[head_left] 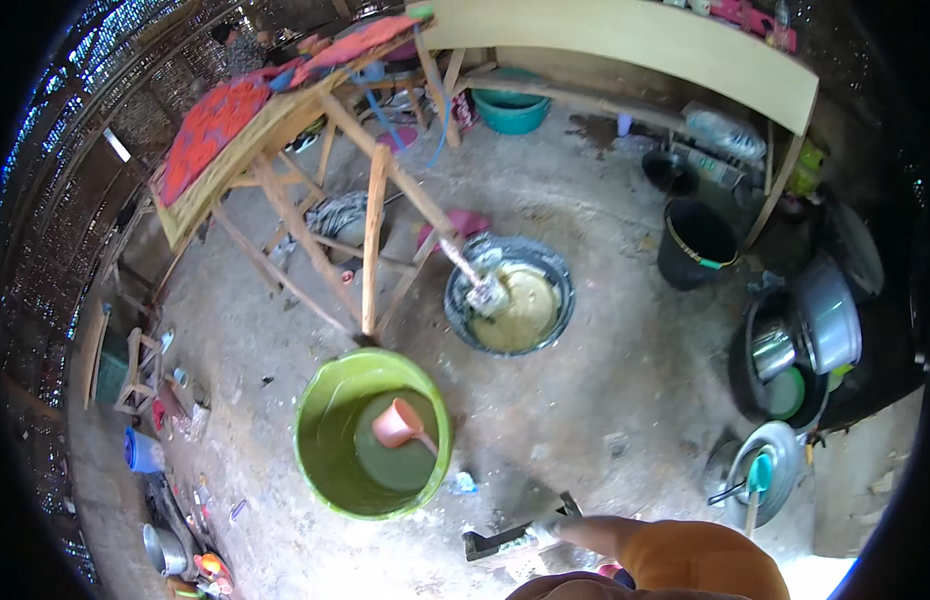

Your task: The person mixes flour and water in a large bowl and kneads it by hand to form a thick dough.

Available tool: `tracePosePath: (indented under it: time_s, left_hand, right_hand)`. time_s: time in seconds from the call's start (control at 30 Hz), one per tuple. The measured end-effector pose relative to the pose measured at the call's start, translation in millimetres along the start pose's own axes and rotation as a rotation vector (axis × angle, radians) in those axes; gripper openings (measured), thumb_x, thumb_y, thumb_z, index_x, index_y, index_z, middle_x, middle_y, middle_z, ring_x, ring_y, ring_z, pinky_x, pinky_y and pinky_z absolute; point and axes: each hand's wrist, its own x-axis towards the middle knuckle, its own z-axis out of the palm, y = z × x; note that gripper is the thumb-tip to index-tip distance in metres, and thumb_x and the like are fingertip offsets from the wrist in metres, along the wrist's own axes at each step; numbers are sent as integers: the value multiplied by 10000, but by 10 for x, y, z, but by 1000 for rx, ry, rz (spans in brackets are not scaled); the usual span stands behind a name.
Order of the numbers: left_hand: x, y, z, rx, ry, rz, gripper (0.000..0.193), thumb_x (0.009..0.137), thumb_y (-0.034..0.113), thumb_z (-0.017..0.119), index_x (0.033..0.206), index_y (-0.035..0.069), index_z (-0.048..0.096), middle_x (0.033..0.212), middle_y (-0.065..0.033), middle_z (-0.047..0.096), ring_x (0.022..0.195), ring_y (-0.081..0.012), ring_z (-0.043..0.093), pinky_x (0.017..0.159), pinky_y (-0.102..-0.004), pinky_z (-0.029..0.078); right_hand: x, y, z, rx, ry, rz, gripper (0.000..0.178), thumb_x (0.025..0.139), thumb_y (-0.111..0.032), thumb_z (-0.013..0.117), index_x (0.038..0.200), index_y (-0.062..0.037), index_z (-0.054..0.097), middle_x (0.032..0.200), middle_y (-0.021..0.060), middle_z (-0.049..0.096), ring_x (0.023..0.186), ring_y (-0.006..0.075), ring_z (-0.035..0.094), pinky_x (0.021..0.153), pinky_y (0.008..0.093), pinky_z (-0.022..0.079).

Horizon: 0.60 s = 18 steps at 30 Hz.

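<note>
From the lower edge my right arm reaches in below an orange sleeve. My right hand (553,531), pale with smears, is closed on a small low wooden stool (500,543) just above the floor or on it; which, I cannot tell. My left hand is out of sight; some bare skin shows at the bottom edge. Left of the stool stands a large green tub (315,440) with cloudy liquid and a pink dipper (397,424) in it. Beyond it, a dark basin (568,310) holds pale yellowish batter, with a batter-coated paddle (485,290) leaning in it.
A wooden table (235,165) with red cloth stands on slanted legs at the far left. Farther back are a long pale board (635,45) and a teal basin (510,110). To the right are a black bucket (685,250), metal pots (830,310) and a lidded pot (780,450).
</note>
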Motion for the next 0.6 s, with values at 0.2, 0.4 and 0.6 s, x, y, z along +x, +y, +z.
tracePosePath:
  time_s: [0.2, 0.4, 0.6]
  left_hand:
    - [278, 978, 441, 4, -3, -22, 203, 739, 117, 431, 895, 5, 495, 839, -99, 536, 671, -196, 524, 579, -294, 424]
    - [693, 2093, 465, 35, 26, 35, 191, 742, 113, 428, 887, 6, 490, 805, -89, 542, 638, -173, 537, 550, -277, 439]
    - [1327, 2615, 430, 523, -45, 84, 190, 719, 180, 469, 799, 13, 515, 721, -100, 540, 585, -159, 536, 510, -269, 448]
  right_hand:
    - [-1952, 759, 0, 214, 325, 282, 294, 585, -269, 533, 833, -113, 547, 758, 111, 557, 701, 269, 542, 572, 332, 437]
    - [-3799, 1225, -1466, 209, 390, 378, 301, 594, -289, 533, 839, -115, 548, 776, 110, 558, 716, 269, 540, 585, 334, 434]
    - [-4723, 1993, -3484, 144, 548, 439, 308, 603, -309, 533, 844, -118, 548, 794, 109, 560, 730, 269, 539, 599, 335, 431]
